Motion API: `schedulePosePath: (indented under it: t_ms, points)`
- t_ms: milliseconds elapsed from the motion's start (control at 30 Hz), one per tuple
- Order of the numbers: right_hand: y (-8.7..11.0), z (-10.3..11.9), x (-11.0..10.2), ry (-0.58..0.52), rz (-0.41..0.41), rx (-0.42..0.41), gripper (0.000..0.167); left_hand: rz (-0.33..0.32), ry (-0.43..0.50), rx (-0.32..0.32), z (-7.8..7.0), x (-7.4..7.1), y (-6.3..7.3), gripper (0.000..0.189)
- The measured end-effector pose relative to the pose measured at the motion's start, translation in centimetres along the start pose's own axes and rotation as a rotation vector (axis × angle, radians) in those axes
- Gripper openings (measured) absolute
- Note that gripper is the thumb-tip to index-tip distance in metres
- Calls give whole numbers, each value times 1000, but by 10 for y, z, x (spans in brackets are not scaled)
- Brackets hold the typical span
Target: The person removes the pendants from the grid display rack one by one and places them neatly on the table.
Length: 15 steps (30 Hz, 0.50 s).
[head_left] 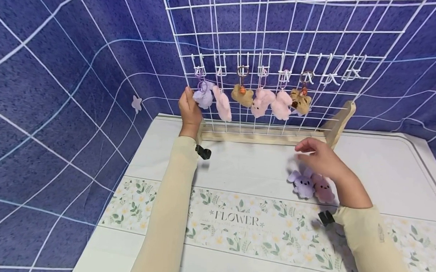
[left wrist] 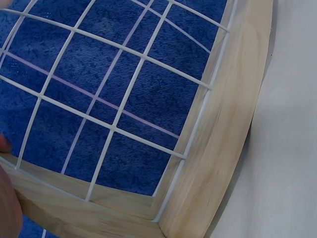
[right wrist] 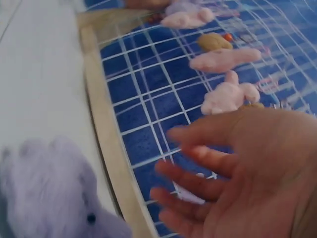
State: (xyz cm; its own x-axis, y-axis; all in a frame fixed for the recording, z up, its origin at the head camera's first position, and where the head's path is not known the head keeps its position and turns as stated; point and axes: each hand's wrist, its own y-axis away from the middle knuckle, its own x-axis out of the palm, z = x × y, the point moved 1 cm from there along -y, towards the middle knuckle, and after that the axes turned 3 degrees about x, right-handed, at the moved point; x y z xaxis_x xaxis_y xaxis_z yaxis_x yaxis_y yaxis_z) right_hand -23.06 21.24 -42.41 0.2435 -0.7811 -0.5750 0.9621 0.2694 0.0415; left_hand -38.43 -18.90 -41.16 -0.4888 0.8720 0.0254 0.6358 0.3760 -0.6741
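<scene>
My left hand (head_left: 189,112) grips the left wooden upright of a white wire rack (head_left: 270,32); in the left wrist view, its fingers show at the left edge by the wooden frame (left wrist: 218,124). Close beside that hand hangs a lilac plush keychain (head_left: 204,95). My right hand (head_left: 321,158) is in the air before the rack's right end, fingers spread and slightly bent, nothing in them. Below it on the table lie a lilac plush bunny (head_left: 304,185) and a pink plush (head_left: 323,190). The lilac bunny (right wrist: 49,188) looms large and blurred in the right wrist view.
Along the rack's hooks hang several plush keychains, among them a pink one (head_left: 223,105), a brown one (head_left: 243,95) and a spotted brown one (head_left: 300,102). Further white hooks (head_left: 330,78) sit to the right. A flowered band (head_left: 236,222) crosses the white table mat.
</scene>
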Motion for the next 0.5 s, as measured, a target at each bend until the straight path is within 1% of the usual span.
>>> schedulePosePath:
  t_ms: [33,67,133,167,233,300,367,400,433,500]
  points:
    - [-2,0,-1,-123,-14,-3,19,1,1,1,0,0,0,43]
    - [-4,0,-2,-270,-14,-3,18,1,-4,2,0,0,0,43]
    - [-9,-1,-5,-599,17,0,15,2,-15,3,0,0,0,43]
    - [-11,-2,-7,-772,46,3,15,2,-23,4,0,0,0,43]
    - [-16,-4,-9,-1097,120,12,21,1,-47,5,0,-1,0,42]
    - [-21,-6,-11,-1383,183,33,27,1,-71,5,1,-1,0,41]
    - [-26,-8,-12,-1620,221,60,31,0,-95,5,2,-2,-1,40]
    - [-28,-9,-12,-1713,226,74,34,1,-106,3,3,-2,-1,39]
    - [-30,-9,-12,-1797,223,89,36,2,-115,5,3,-2,-1,39]
    - [-34,-8,-12,-1927,207,123,38,-2,-123,4,4,-2,-1,39]
